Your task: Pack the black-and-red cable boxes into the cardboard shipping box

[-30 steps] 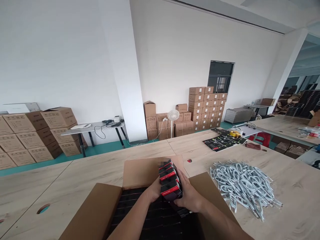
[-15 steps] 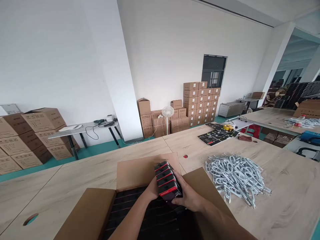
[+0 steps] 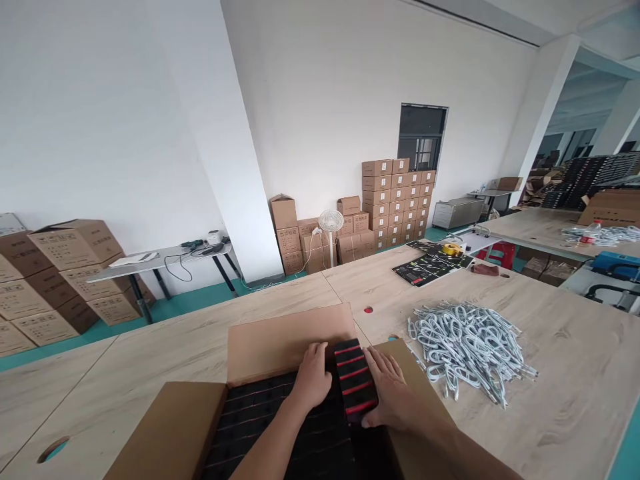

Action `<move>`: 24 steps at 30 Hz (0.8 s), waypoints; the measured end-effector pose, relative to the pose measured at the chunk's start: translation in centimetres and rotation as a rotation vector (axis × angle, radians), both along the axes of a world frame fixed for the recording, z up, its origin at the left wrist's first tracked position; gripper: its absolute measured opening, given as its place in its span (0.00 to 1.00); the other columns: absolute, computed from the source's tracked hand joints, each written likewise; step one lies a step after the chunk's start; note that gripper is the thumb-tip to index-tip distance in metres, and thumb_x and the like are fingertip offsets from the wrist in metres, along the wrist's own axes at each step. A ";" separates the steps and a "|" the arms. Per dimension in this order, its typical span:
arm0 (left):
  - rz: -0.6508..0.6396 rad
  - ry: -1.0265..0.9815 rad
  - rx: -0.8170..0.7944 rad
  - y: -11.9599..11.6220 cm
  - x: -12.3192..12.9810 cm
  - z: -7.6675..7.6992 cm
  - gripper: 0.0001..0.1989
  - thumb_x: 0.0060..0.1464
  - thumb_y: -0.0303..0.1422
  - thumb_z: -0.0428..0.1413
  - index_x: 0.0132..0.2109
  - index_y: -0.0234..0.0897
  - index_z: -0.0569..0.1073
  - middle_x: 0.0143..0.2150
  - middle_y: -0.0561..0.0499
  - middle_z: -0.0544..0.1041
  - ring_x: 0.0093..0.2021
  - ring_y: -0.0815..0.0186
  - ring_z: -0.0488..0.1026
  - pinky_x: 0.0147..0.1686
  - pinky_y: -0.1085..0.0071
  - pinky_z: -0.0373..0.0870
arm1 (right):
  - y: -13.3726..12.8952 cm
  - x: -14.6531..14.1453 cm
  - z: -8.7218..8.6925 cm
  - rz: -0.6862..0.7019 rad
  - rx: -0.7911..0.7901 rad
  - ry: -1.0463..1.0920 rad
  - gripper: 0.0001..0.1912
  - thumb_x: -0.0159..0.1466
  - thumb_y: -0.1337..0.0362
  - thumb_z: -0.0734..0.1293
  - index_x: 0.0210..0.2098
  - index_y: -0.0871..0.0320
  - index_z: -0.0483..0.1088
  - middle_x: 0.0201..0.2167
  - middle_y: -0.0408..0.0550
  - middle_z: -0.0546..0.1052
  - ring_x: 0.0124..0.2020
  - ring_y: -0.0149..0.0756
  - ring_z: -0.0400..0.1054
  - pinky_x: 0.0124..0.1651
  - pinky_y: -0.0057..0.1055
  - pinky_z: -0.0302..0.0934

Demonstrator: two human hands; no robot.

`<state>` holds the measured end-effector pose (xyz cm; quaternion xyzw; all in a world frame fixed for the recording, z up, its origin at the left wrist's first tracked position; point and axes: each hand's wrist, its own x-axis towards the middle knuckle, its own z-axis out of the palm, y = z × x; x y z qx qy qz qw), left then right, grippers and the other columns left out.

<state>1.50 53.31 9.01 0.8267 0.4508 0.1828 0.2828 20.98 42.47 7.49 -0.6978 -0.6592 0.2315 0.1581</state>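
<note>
In the head view my right hand [image 3: 393, 390] grips the right side of a row of small black boxes with red stripes [image 3: 355, 380]. The row is tilted at the right end of an opened cardboard carton [image 3: 290, 340]. My left hand [image 3: 314, 378] is just left of that row, over the carton's contents. Its fingers are bent and the thumb stands apart from them, with nothing visible between. More black boxes [image 3: 255, 407] lie in lines inside the carton. At its right end a dark gap shows below the held row.
A heap of coiled white cables [image 3: 467, 347] lies right of the carton. Behind it are a black printed sheet [image 3: 425, 267] and a yellow tape dispenser [image 3: 453, 249]. Carton flaps [image 3: 170, 427] spread over the wooden table [image 3: 575, 373]. A white fan [image 3: 331, 221] and stacked cartons [image 3: 397, 200] stand beyond.
The row of black boxes has gone down and right, into the carton's right end. My left hand has come off its left side; my right hand still grips it. The view has shifted slightly.
</note>
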 end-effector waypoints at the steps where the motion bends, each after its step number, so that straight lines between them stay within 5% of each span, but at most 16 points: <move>1: 0.007 0.003 -0.003 -0.4 -0.6 0.3 0.34 0.47 0.21 0.51 0.64 0.34 0.64 0.67 0.35 0.61 0.69 0.49 0.57 0.69 0.52 0.52 | -0.3 0.3 0.3 -0.005 0.019 0.024 0.72 0.42 0.58 0.79 0.75 0.59 0.35 0.76 0.62 0.38 0.77 0.54 0.30 0.75 0.53 0.30; 6: -0.047 0.036 -0.058 -4.2 -2.9 1.3 0.37 0.49 0.23 0.50 0.68 0.35 0.61 0.73 0.40 0.54 0.74 0.57 0.50 0.72 0.58 0.48 | 0.2 -0.2 0.1 0.138 0.125 -0.129 0.75 0.38 0.62 0.81 0.75 0.53 0.36 0.76 0.60 0.35 0.76 0.59 0.29 0.74 0.57 0.35; 10: -0.148 0.166 -0.164 -8.1 -4.4 2.2 0.36 0.52 0.27 0.52 0.69 0.37 0.62 0.77 0.43 0.47 0.76 0.55 0.43 0.73 0.53 0.45 | 1.6 -2.5 -3.0 0.305 0.008 -0.314 0.81 0.29 0.66 0.84 0.75 0.58 0.39 0.75 0.67 0.36 0.75 0.65 0.29 0.73 0.64 0.29; 15: -0.199 0.249 -0.217 -11.5 -7.2 5.2 0.35 0.51 0.31 0.56 0.68 0.45 0.65 0.77 0.48 0.46 0.76 0.54 0.42 0.73 0.52 0.46 | 2.1 -3.7 -7.0 0.155 0.179 -0.381 0.50 0.56 0.71 0.71 0.73 0.59 0.48 0.74 0.62 0.43 0.75 0.60 0.39 0.74 0.63 0.29; 18: -0.171 0.265 -0.218 -12.8 -8.9 6.4 0.36 0.51 0.32 0.58 0.68 0.46 0.65 0.77 0.48 0.47 0.76 0.54 0.44 0.73 0.53 0.47 | 2.2 -3.5 -7.1 0.133 0.209 -0.366 0.50 0.53 0.74 0.69 0.73 0.61 0.49 0.74 0.62 0.45 0.75 0.62 0.41 0.74 0.62 0.30; 21: -0.184 0.200 -0.242 -13.9 -11.4 5.6 0.34 0.53 0.37 0.61 0.67 0.45 0.67 0.76 0.45 0.51 0.75 0.52 0.48 0.72 0.54 0.50 | 1.7 -3.6 -5.8 0.144 0.184 -0.400 0.50 0.53 0.77 0.67 0.73 0.61 0.50 0.74 0.62 0.47 0.74 0.63 0.42 0.74 0.63 0.33; 24: -0.140 0.021 -0.285 -15.5 -15.4 3.0 0.34 0.54 0.50 0.62 0.66 0.54 0.68 0.75 0.48 0.54 0.74 0.51 0.50 0.72 0.54 0.52 | 0.0 -4.4 -4.2 0.155 0.205 -0.419 0.46 0.56 0.78 0.64 0.72 0.55 0.52 0.75 0.55 0.49 0.75 0.58 0.43 0.73 0.63 0.42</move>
